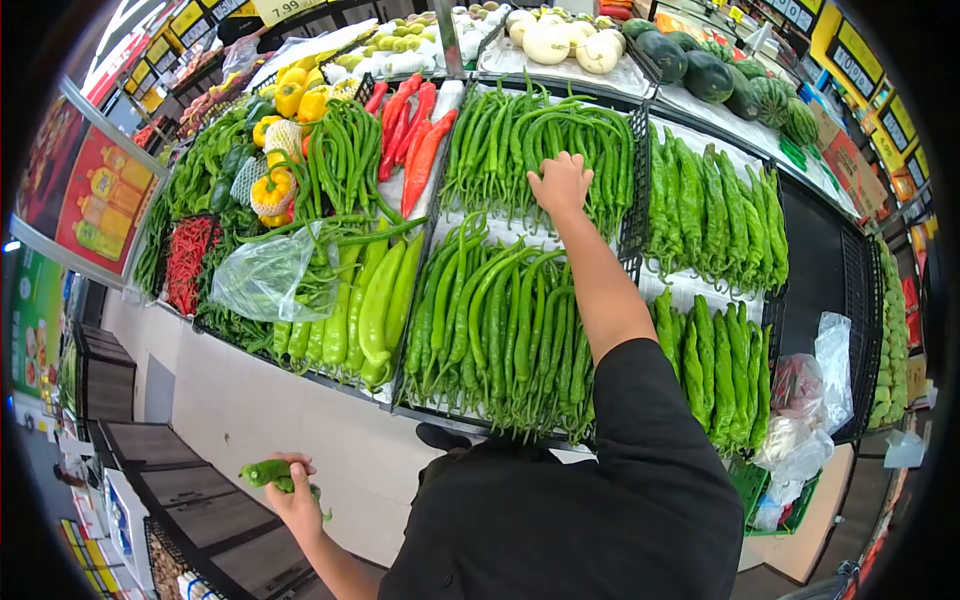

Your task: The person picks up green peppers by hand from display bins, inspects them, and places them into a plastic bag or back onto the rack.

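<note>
My left hand (294,490), low on the left above the floor, is closed around a green pepper (265,472); part of it pokes out below the fingers. My right hand (563,185) reaches over the upper middle tray of long green chili peppers (490,150). Its fingers curl down onto the peppers, and their tips are partly hidden. Below it lies a second bunch of long green chili peppers (500,310), stems towards the back, in a dense row. To the right are wrinkled green peppers (710,215) in two groups.
Light green peppers (375,300), a clear plastic bag (275,272), red peppers (425,160) and yellow bell peppers (272,190) lie to the left. Watermelons (710,75) sit at the back right. A black tray (820,260) and crumpled plastic bags (800,420) are at the right.
</note>
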